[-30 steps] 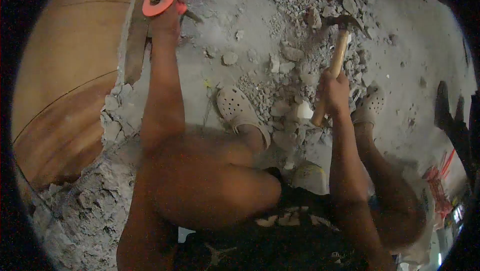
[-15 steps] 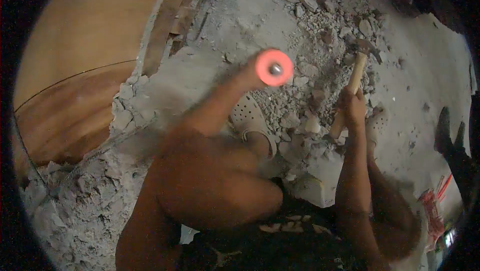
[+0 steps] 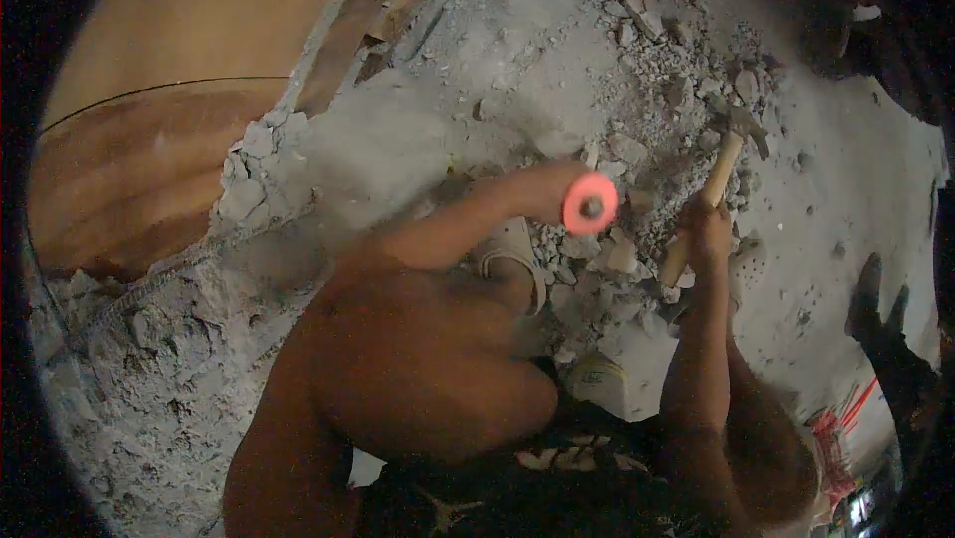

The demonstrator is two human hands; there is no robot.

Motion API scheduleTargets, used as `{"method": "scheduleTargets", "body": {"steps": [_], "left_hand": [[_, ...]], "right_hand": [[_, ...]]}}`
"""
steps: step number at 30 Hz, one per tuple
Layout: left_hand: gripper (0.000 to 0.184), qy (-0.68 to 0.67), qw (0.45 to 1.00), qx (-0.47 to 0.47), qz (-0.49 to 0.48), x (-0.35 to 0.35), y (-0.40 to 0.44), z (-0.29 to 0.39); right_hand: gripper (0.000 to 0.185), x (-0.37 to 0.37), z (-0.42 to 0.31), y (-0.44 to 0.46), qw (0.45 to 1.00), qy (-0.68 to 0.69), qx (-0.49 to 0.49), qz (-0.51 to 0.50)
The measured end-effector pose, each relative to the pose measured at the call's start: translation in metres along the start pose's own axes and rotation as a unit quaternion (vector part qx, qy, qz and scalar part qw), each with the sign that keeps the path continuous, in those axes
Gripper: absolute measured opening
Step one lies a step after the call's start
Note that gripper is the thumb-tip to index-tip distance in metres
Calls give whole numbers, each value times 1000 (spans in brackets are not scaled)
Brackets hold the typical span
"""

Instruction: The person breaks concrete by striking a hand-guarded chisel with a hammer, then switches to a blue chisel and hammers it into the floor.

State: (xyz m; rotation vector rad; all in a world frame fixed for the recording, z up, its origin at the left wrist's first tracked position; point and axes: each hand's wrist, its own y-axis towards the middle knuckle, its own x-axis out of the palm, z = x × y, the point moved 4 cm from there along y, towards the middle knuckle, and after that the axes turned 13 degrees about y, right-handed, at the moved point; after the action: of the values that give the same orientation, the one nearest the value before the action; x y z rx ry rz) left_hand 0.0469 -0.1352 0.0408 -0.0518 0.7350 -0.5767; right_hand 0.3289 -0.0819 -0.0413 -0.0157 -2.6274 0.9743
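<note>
My left hand [image 3: 549,190] is closed around a chisel with a round pink-red hand guard [image 3: 589,183]. Its metal striking end [image 3: 592,207] faces up toward me, and the blade is hidden below the guard and hand. A claw hammer [image 3: 723,165] with a wooden handle is gripped in my right hand [image 3: 705,232], to the right of the chisel. The hammer's dark head points away from me, above the rubble. Broken concrete rubble [image 3: 622,255] lies beneath and between both hands.
Light perforated clogs [image 3: 750,274] are on my feet among the debris. A curved brown board [image 3: 149,180] with broken concrete along its edge lies left. Pale dusty floor [image 3: 811,210] extends right, with dark shapes and a red-and-white bundle [image 3: 831,448] near the edge.
My left hand has moved right and closer to me with the chisel, nearer the hammer. My right hand keeps the hammer in about the same place. The view has shifted slightly.
</note>
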Motion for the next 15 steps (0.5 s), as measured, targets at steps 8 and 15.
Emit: {"method": "scheduleTargets", "body": {"steps": [8, 15], "left_hand": [[40, 257, 948, 8, -186, -16, 39, 36], [30, 265, 963, -39, -13, -29, 89, -40]], "right_hand": [[13, 13, -12, -16, 999, -23, 18, 46], [22, 23, -14, -20, 999, 33, 23, 22]]}}
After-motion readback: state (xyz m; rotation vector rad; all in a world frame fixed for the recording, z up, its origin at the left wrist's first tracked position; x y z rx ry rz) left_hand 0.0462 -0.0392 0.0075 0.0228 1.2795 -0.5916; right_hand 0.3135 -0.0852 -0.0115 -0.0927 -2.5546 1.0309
